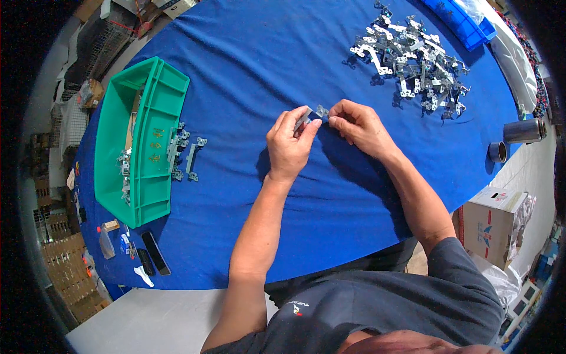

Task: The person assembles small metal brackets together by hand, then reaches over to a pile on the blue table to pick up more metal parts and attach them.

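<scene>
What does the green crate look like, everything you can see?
The green crate looks like plastic: open-topped, oblong, with ribbed walls and yellowish characters on the side facing right. It stands at the left of the blue cloth, holding metal-looking parts and something brown. Metal brackets lie beside it; whether they touch is unclear.

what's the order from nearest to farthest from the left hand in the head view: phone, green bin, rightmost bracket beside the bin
1. Rightmost bracket: left of the left hand
2. Green bin: farther left, beyond the bracket
3. Phone: lower left, below the bin in the picture
</scene>
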A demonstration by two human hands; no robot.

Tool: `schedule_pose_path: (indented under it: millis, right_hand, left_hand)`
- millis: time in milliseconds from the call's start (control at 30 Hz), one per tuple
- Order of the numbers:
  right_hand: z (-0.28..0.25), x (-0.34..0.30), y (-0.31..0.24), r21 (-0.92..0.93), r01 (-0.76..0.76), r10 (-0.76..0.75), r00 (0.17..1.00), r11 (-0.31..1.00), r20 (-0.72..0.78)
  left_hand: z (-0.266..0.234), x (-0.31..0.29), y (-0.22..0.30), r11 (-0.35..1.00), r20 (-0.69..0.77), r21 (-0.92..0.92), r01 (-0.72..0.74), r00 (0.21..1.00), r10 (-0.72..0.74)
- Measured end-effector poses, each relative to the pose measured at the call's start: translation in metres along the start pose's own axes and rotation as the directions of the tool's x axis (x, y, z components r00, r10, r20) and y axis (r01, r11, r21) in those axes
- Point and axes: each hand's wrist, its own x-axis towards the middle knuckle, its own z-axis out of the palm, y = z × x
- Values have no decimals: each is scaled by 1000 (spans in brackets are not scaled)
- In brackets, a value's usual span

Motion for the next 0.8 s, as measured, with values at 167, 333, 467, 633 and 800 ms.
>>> schedule_pose_path:
  millis: [167,333,467,633,800]
  right_hand:
    - [2,1,2,-15,-3,3,1000,1000,-22]
    - [6,0,-1,94,105,-101,994,990,-49]
    - [-1,3,5,-27,56,-56,998,998,6]
    - [2,5,11,131,203,-163,951,970,-262]
    - [0,1,3,145,-10,10,1000,989,1]
  left_hand:
    - [2,0,-1,1000,22,13,1,1000,-1]
    - [2,0,-2,998,51,31,-55,997,53]
    - [3,-1,-1,992,76,51,-117,991,113]
    - [2,0,0,995,69,61,-82,995,78]
    - [1,0,-4,1000,-46,-12,21,999,-21]
